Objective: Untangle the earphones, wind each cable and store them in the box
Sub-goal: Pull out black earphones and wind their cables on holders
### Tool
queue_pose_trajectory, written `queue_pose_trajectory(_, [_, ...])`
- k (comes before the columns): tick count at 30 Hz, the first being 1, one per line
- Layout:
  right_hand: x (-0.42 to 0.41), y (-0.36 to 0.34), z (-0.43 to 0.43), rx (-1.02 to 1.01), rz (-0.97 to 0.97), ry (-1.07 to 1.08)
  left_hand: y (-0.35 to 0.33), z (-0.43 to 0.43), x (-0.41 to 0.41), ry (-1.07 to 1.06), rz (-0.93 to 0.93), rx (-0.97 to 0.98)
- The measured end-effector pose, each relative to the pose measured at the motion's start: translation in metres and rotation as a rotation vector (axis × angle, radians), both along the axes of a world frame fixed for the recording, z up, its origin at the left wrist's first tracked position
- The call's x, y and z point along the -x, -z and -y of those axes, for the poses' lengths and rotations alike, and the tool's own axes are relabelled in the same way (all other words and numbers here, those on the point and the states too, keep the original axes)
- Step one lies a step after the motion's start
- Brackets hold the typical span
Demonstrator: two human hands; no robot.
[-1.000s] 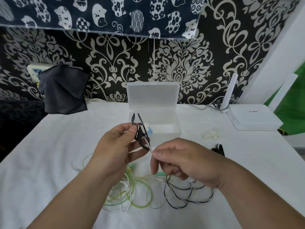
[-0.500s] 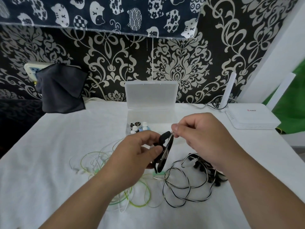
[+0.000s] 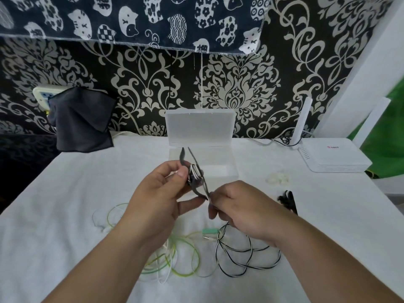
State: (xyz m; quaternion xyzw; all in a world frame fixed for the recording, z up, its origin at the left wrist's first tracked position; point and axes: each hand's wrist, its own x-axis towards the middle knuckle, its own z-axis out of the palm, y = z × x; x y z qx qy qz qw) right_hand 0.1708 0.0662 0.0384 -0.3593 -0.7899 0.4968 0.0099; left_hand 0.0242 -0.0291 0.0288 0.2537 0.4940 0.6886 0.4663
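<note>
My left hand grips a black cable winder with black-and-white cable wound round its middle, held up in front of the clear plastic box. My right hand pinches the black-and-white earphone cable just below the winder; the rest of it lies in loose loops on the white cloth. Green and white earphone cables lie tangled beneath my left wrist. The box stands open with its lid upright.
A white router sits at the back right. A dark cloth hangs at the back left. Small translucent pieces and black winders lie to the right of the box. A green plug lies between the cables.
My left hand has lifted the winder back up in front of the box. My right hand has come down from above the winder to below it, drawing the cable round.
</note>
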Motion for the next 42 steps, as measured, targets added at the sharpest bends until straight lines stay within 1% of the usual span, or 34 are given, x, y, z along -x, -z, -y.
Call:
queue_pose_trajectory(2, [0.000, -0.002, 0.001, 0.042, -0.045, 0.000, -0.001, 0.000, 0.003, -0.039, 0.047, 0.018])
queue_pose_trajectory(5, [-0.003, -0.007, 0.003, 0.190, -0.103, -0.058, -0.002, -0.001, 0.005, -0.091, 0.050, 0.027])
queue_pose_trajectory(8, [-0.006, -0.010, 0.007, 0.197, -0.064, -0.198, 0.000, -0.002, 0.004, -0.136, 0.031, 0.034])
queue_pose_trajectory(10, [-0.007, -0.013, 0.008, 0.214, -0.048, -0.216, -0.001, -0.003, 0.002, -0.150, 0.028, 0.046])
queue_pose_trajectory(11, [-0.007, -0.014, 0.008, 0.238, -0.056, -0.213, -0.001, -0.003, 0.001, -0.153, 0.056, 0.049])
queue_pose_trajectory(14, [-0.009, -0.017, 0.007, 0.297, -0.047, -0.165, -0.004, -0.003, 0.003, -0.155, 0.238, 0.035])
queue_pose_trajectory(15, [-0.009, -0.018, 0.006, 0.300, -0.034, -0.154, -0.005, -0.003, 0.004, -0.149, 0.271, 0.029])
queue_pose_trajectory(18, [-0.008, -0.018, 0.008, 0.312, -0.001, -0.183, -0.003, -0.003, 0.004, -0.114, 0.268, 0.033])
queue_pose_trajectory(22, [-0.007, -0.013, 0.010, 0.259, 0.011, -0.266, -0.001, -0.003, 0.001, -0.083, 0.171, 0.056])
queue_pose_trajectory(24, [-0.008, -0.014, 0.009, 0.242, -0.005, -0.276, 0.000, -0.002, 0.000, -0.080, 0.078, 0.079])
queue_pose_trajectory(25, [-0.009, -0.015, 0.008, 0.266, -0.026, -0.265, 0.001, -0.002, 0.000, -0.080, 0.013, 0.098])
queue_pose_trajectory(28, [-0.011, -0.021, 0.005, 0.341, -0.133, -0.233, 0.004, -0.002, -0.002, -0.093, -0.230, 0.147])
queue_pose_trajectory(31, [-0.012, -0.030, 0.000, 0.268, -0.262, -0.142, 0.006, -0.001, -0.003, -0.091, -0.589, 0.202])
queue_pose_trajectory(32, [-0.013, -0.032, -0.004, 0.229, -0.313, -0.066, 0.007, 0.000, -0.004, -0.071, -0.646, 0.209])
queue_pose_trajectory(35, [-0.018, -0.033, -0.016, 0.187, -0.434, 0.200, 0.006, 0.002, -0.005, -0.003, -0.626, 0.205])
queue_pose_trajectory(37, [-0.019, -0.030, -0.021, 0.082, -0.422, 0.306, 0.004, 0.001, -0.007, 0.042, -0.599, 0.194])
queue_pose_trajectory(39, [-0.019, -0.025, -0.024, -0.034, -0.388, 0.360, 0.003, 0.001, -0.010, 0.082, -0.581, 0.183])
queue_pose_trajectory(42, [-0.018, -0.023, -0.023, -0.137, -0.370, 0.356, 0.003, 0.000, -0.014, 0.142, -0.564, 0.183])
